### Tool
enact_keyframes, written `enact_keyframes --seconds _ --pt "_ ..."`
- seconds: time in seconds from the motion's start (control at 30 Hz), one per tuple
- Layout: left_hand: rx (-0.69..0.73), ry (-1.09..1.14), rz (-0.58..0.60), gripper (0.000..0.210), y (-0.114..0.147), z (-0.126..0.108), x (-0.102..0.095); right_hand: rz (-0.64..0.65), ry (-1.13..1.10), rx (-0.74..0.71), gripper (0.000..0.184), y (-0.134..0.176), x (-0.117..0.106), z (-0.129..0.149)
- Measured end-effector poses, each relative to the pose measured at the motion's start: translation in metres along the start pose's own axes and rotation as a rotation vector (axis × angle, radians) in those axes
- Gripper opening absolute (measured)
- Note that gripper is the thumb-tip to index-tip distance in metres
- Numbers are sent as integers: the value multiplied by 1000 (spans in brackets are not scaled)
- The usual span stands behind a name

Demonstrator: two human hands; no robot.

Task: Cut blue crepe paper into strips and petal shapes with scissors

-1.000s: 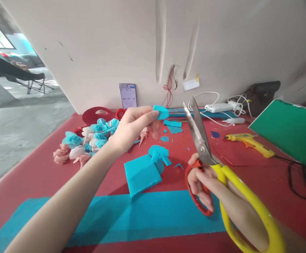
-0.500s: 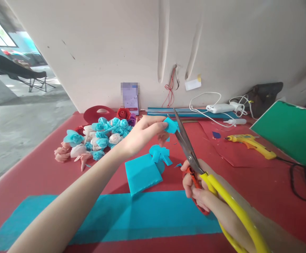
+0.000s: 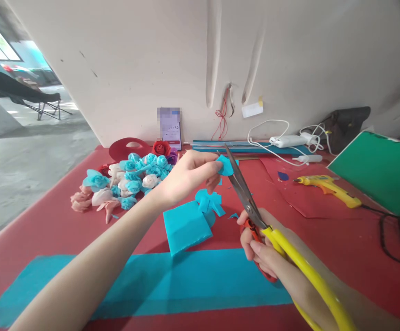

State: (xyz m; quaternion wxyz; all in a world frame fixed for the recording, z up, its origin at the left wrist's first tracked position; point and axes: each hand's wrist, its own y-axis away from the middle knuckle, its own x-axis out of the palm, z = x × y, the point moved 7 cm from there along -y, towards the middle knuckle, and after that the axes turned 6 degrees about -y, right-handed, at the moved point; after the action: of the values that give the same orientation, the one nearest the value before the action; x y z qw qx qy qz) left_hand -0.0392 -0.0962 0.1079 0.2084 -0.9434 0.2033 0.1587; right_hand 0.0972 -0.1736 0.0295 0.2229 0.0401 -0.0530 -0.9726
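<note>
My left hand pinches a small blue paper piece between thumb and fingers, above the table. My right hand is closed around large scissors with long yellow handles. Their slightly parted blades point up and away, with the paper's right edge between them. Something red also shows among my right fingers; whether it belongs to the scissors I cannot tell. Below my hands lie a folded blue paper square and several small blue cut pieces. A long blue strip stretches across the near table.
Blue, white and pink paper flowers are heaped on the red table at left. Behind them leans a phone. On the right are a yellow glue gun, its black cord, a green board and white cables.
The blue piece and my left fingers have shifted slightly right. The scissor blades have closed a little further onto the paper's edge.
</note>
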Motion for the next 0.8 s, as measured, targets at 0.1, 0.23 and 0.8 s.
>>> enact_keyframes --seconds 0.1,0.23,0.8 --pt "10 -8 40 32 1 -1 3 3 25 -10 18 -1 0 0" --pt "24 -8 81 32 1 -1 6 -13 49 -13 18 -2 0 1" --pt "36 136 126 33 0 0 10 -148 178 -51 28 2 2 3"
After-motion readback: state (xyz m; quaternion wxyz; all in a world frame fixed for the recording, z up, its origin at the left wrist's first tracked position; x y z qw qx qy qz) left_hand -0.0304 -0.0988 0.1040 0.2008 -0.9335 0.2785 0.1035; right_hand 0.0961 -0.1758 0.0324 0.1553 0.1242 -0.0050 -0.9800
